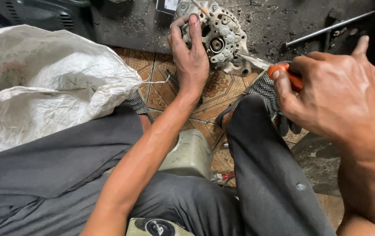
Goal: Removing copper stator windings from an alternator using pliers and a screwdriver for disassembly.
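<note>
- Grey cast-metal alternator housing [220, 37] stands on edge at the dark surface's [126, 26] rim, its open round face toward the camera, the left hand [190, 57] curled around its left side.
- Right hand [336, 98] is clenched on an orange-handled screwdriver [264, 65]; its long axis runs leftward and slightly upward from that hand, tip at the housing's lower right edge.
- White woven sack [43, 83] lies well left of the left hand.

Wearing dark grey trousers [65, 175], dusty and faintly speckled on one leg; baring both forearms, sleeveless to the frame edge; showing grime under the left hand [190, 61] thumbnail.
</note>
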